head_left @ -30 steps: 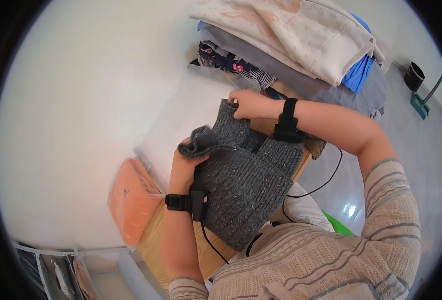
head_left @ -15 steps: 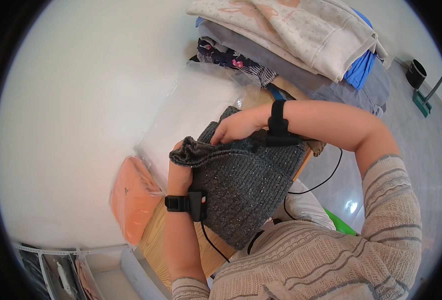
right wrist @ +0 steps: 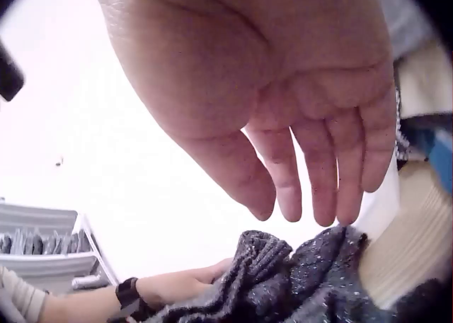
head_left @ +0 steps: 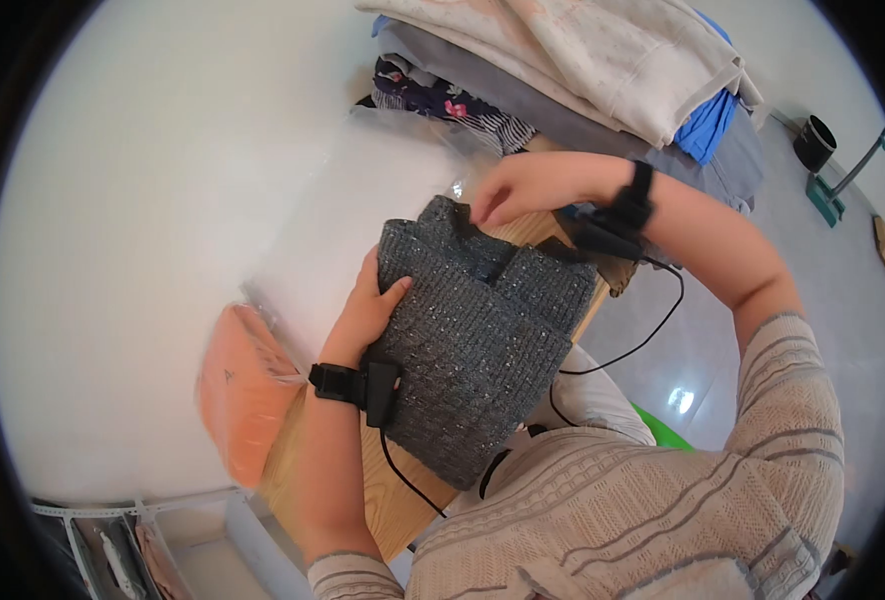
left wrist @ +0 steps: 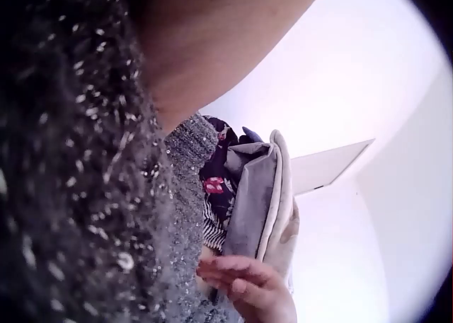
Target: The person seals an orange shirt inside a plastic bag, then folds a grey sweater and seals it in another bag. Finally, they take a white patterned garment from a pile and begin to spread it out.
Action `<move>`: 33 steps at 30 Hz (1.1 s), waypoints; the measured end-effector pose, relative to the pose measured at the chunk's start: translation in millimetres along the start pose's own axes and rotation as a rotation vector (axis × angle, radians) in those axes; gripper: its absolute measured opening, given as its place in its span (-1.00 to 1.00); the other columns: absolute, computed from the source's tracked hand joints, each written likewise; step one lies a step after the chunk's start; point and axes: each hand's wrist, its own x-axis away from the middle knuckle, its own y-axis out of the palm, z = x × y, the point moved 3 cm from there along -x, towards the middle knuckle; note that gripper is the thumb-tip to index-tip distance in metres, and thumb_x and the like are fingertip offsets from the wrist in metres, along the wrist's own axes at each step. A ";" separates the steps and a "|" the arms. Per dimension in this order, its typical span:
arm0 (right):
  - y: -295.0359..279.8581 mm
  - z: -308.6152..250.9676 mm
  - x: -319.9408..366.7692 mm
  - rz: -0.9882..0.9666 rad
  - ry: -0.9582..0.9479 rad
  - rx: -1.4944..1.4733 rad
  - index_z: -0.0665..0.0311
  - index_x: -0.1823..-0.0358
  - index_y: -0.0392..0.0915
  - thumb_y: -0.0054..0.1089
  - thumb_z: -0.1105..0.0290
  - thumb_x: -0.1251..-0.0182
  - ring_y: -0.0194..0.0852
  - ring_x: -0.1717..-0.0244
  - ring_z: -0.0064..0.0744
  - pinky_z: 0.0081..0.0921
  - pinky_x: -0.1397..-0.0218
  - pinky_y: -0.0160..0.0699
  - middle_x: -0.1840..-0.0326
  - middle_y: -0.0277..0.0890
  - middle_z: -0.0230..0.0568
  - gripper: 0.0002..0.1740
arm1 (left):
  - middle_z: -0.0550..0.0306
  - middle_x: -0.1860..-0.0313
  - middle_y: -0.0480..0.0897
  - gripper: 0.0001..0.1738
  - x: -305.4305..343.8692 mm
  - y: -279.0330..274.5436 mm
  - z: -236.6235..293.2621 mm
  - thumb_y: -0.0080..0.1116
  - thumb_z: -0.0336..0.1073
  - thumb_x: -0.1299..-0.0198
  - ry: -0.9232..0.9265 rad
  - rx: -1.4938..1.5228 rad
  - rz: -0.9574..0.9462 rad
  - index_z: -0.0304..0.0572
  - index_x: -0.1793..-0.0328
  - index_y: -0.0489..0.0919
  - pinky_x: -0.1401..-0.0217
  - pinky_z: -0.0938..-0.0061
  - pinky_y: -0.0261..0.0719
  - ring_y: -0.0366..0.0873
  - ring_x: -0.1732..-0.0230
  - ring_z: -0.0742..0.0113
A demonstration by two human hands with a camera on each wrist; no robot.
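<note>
A dark grey speckled knit sweater (head_left: 473, 340) lies folded over the wooden table in front of the person. Its left edge is held by the left hand (head_left: 368, 305), thumb on top and the other fingers partly hidden behind the fabric. Just above the sweater's far end hovers the right hand (head_left: 528, 190), palm down with loosely bent fingers. The right wrist view shows those fingers (right wrist: 324, 174) hanging apart over the bunched knit, nothing between them. In the left wrist view the knit fills the left side, and the right hand (left wrist: 248, 284) appears beyond it.
Clear plastic bags (head_left: 333, 190) lie along the wall behind the sweater. An orange bagged garment (head_left: 243, 390) stands at the left. A tall clothes pile (head_left: 573, 70) is at the back. Below left is a divided bin (head_left: 198, 540). A cable (head_left: 653, 345) runs from the right wrist.
The right hand reached from the sweater's far end into its fold, then lifted off it to the back right. The curled left edge has been laid flat, and the left hand's thumb now shows on top.
</note>
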 end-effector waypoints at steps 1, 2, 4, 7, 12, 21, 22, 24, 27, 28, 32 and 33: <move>-7.5 2.7 16.3 0.143 0.062 0.052 0.39 0.06 0.56 0.15 0.40 -0.24 0.55 0.10 -0.41 -0.47 -0.01 0.48 0.16 0.61 -0.13 -0.72 | -0.20 -0.31 0.34 -0.27 -0.2 0.3 -1.2 0.09 -0.31 -0.28 -0.001 0.012 -0.007 -0.25 -0.49 0.02 -0.34 0.35 0.27 0.30 -0.32 0.08; -4.2 1.7 33.3 0.206 0.109 0.075 0.38 0.07 0.56 0.15 0.39 -0.24 0.56 0.10 -0.37 -0.46 0.00 0.49 0.16 0.61 -0.12 -0.72 | -0.20 -0.30 0.36 -0.27 -0.6 0.2 -1.6 0.10 -0.30 -0.28 -0.002 0.023 -0.003 -0.26 -0.48 0.03 -0.32 0.35 0.29 0.33 -0.30 0.09; 18.6 -12.2 66.4 0.345 0.139 0.205 0.35 0.06 0.57 0.16 0.35 -0.25 0.56 0.09 -0.23 -0.39 0.00 0.51 0.16 0.59 -0.06 -0.71 | -0.19 -0.28 0.38 -0.28 -0.1 0.1 0.4 0.11 -0.29 -0.28 -0.006 0.039 -0.003 -0.26 -0.48 0.04 -0.30 0.36 0.31 0.35 -0.27 0.10; 63.4 -11.7 88.6 0.541 0.205 0.204 0.31 -0.06 0.49 0.19 0.18 -0.24 0.50 0.02 -0.02 -0.27 -0.09 0.45 0.04 0.54 0.04 -0.55 | -0.14 -0.23 0.42 -0.30 1.8 0.4 2.8 0.12 -0.28 -0.27 -0.088 0.138 -0.027 -0.29 -0.45 0.08 -0.26 0.38 0.35 0.39 -0.21 0.15; 124.7 -6.4 88.5 0.852 0.130 0.319 0.28 -0.15 0.40 0.23 0.15 -0.21 0.31 -0.18 0.08 -0.05 -0.28 0.22 -0.12 0.40 0.03 -0.46 | -0.11 -0.15 0.48 -0.38 5.4 -2.4 4.2 0.13 -0.25 -0.27 -0.085 0.174 0.003 -0.38 -0.36 0.20 -0.20 0.41 0.39 0.43 -0.14 0.21; 145.6 -15.8 89.0 0.990 -0.028 0.310 0.28 0.05 0.48 0.19 0.36 -0.21 0.26 -0.23 0.07 -0.13 -0.30 0.21 -0.12 0.40 -0.04 -0.71 | -0.15 -0.06 0.53 -0.36 17.6 -8.5 -9.8 0.15 -0.12 -0.27 -0.232 0.097 -0.017 -0.48 -0.28 0.28 -0.08 0.37 0.47 0.51 -0.01 0.19; 140.6 -10.6 83.9 0.979 -0.034 0.316 0.28 0.05 0.48 0.19 0.36 -0.21 0.26 -0.23 0.07 -0.13 -0.30 0.21 -0.12 0.40 -0.04 -0.71 | -0.15 -0.06 0.53 -0.36 21.2 -9.3 -11.2 0.15 -0.12 -0.27 -0.234 0.107 -0.008 -0.48 -0.28 0.28 -0.08 0.37 0.47 0.51 -0.01 0.19; 131.0 -5.0 77.6 0.945 -0.065 0.292 0.31 0.05 0.48 0.17 0.39 -0.23 0.27 -0.22 0.08 -0.15 -0.30 0.22 -0.10 0.42 -0.05 -0.72 | -0.19 0.04 0.57 -0.38 32.2 -8.9 -15.0 0.20 -0.08 -0.22 -0.263 0.067 0.060 -0.49 -0.18 0.35 -0.03 0.33 0.48 0.54 0.05 0.15; 124.2 -16.6 85.0 1.112 0.001 0.252 0.32 0.06 0.48 0.19 0.38 -0.22 0.28 -0.20 0.10 -0.17 -0.28 0.24 -0.10 0.43 -0.02 -0.71 | -0.18 0.04 0.57 -0.39 51.1 -6.4 -22.4 0.20 -0.08 -0.21 -0.375 0.144 0.129 -0.51 -0.15 0.36 -0.01 0.32 0.49 0.54 0.07 0.15; 127.8 -19.7 91.5 1.173 0.030 0.278 0.34 0.02 0.44 0.17 0.39 -0.25 0.38 -0.12 -0.06 -0.27 -0.21 0.32 -0.05 0.45 -0.03 -0.69 | -0.18 0.04 0.57 -0.39 58.2 -3.7 -24.7 0.20 -0.08 -0.21 -0.391 0.164 0.139 -0.51 -0.15 0.36 -0.01 0.32 0.49 0.54 0.07 0.15; 167.3 -21.2 116.9 1.090 0.130 -0.346 0.41 -0.11 0.33 0.21 0.33 -0.28 0.40 0.01 -0.47 -0.50 -0.09 0.38 0.03 0.45 -0.17 -0.54 | -0.17 0.02 0.56 -0.41 87.1 -0.9 -12.6 0.17 -0.09 -0.23 -0.443 0.256 0.245 -0.50 -0.16 0.36 -0.02 0.31 0.48 0.52 0.05 0.18; 174.4 -23.1 121.0 1.061 0.136 -0.336 0.41 -0.11 0.33 0.21 0.33 -0.28 0.40 0.01 -0.47 -0.50 -0.09 0.38 0.03 0.45 -0.17 -0.54 | -0.15 0.01 0.55 -0.43 89.8 -0.2 -13.2 0.15 -0.10 -0.25 -0.440 0.261 0.246 -0.47 -0.17 0.36 -0.03 0.31 0.47 0.50 0.03 0.21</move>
